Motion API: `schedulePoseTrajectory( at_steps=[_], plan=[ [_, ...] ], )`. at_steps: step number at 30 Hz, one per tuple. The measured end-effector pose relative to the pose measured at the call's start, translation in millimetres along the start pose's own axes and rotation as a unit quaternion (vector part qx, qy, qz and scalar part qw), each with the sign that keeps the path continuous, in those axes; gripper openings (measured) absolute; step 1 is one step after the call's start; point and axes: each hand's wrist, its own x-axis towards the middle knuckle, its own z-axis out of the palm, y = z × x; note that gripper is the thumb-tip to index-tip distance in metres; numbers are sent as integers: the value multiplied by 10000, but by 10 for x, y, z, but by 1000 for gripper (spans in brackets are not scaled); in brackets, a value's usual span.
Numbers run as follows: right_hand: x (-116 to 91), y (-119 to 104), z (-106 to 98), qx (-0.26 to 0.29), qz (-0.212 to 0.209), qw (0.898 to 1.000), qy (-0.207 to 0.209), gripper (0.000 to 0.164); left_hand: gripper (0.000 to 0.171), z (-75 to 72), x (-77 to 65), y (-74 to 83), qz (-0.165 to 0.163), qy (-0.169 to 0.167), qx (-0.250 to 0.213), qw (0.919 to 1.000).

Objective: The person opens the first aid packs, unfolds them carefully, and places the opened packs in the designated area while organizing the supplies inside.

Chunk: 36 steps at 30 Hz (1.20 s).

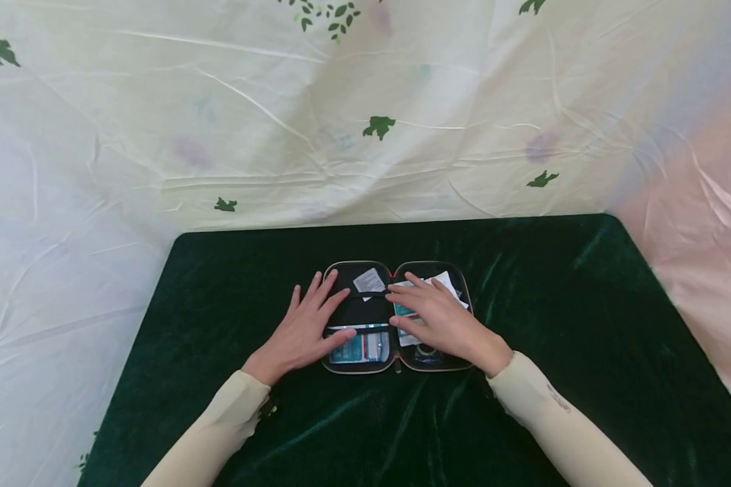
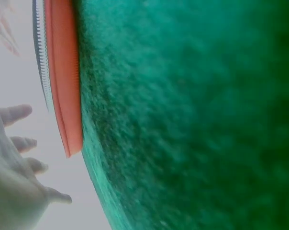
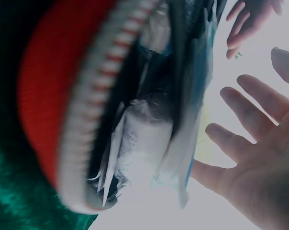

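Case [image 1: 359,312]: a small zip case, red outside and black inside, lying unfolded like a book at the middle of the bench [image 1: 585,352], its two halves side by side.
Left hand [image 1: 304,329]: over the outer edge of the case's left half, fingers spread and fairly straight, gripping nothing; the left wrist view shows a gap between it and the red wall.
Right hand [image 1: 445,321]: above the right half, palm down, fingers extended and apart, holding nothing; whether a fingertip brushes the contents is hard to tell.
Left half: a white printed tag [image 1: 368,280] toward the far end, a blue-and-white packet [image 1: 358,348] in the near end, a plain black panel between.
Right half: white papers [image 1: 453,284] and blue-and-white packaging [image 1: 404,310], partly hidden by the hand; the right wrist view shows a white roll [image 3: 143,143] in clear wrap, slightly blurred.
Sleeves [image 1: 219,416]: cream, on both arms.
Bench cover: dark green, velvety, lightly creased.
Backdrop [image 1: 268,128]: pale, wrinkled cloth printed with green leaves.
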Motion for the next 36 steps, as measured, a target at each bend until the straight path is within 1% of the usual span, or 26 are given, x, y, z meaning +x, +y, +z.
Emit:
schedulePoseTrajectory(
  at_steps=[6,11,17,25,31,36],
  plan=[
    [-83,35,33,-391,26,9991,157,56,85,16,72,34,76,-26,205,9998],
    [-141,53,24,-677,32,9974,256,56,84,38,117,57,94,-75,259,9996],
    [-171,80,18,-785,50,9965,274,56,79,65,171,86,161,-183,356,9991],
    [-169,127,21,-944,18,9950,339,55,77,81,255,119,316,-504,626,9963],
    [-145,149,21,-984,22,9946,345,53,79,103,310,117,275,-717,921,9928],
    [-114,151,19,-1020,42,9943,308,52,80,110,321,108,280,-813,1047,9908]
  ],
)
